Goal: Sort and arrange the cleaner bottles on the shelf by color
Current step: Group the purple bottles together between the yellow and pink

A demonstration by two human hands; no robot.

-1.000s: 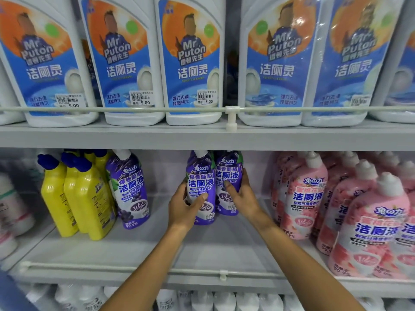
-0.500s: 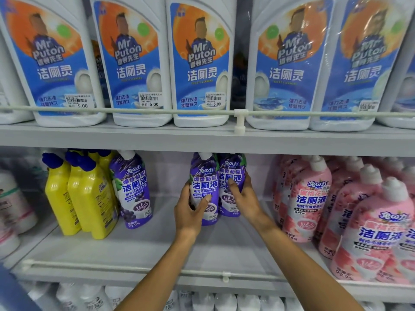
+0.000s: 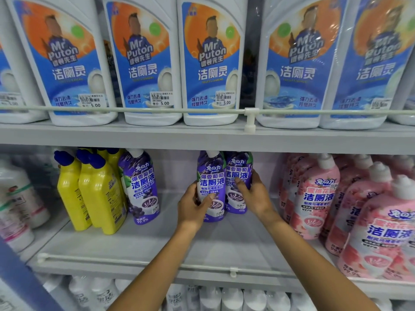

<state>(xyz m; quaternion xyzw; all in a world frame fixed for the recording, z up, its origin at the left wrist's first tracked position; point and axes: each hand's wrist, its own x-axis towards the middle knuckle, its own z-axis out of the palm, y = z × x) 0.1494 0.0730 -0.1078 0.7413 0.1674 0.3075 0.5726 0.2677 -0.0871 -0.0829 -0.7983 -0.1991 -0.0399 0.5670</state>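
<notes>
Head view: left grip (image 3: 193, 207) curls round front purple bottle (image 3: 211, 176), thumb across its label. Right grip (image 3: 253, 196) wraps second purple bottle (image 3: 238, 170), which touches the first. Both stand upright mid-shelf (image 3: 157, 239), well apart from lone purple bottle (image 3: 141, 185) beside the yellows (image 3: 98, 194); pinks (image 3: 314, 194) at right. Step, likely: move the pair left to join the lone one. To do it well: hold low on the bodies, slide both together, keep them upright with labels forward, stop just beside it without knocking the yellows.
</notes>
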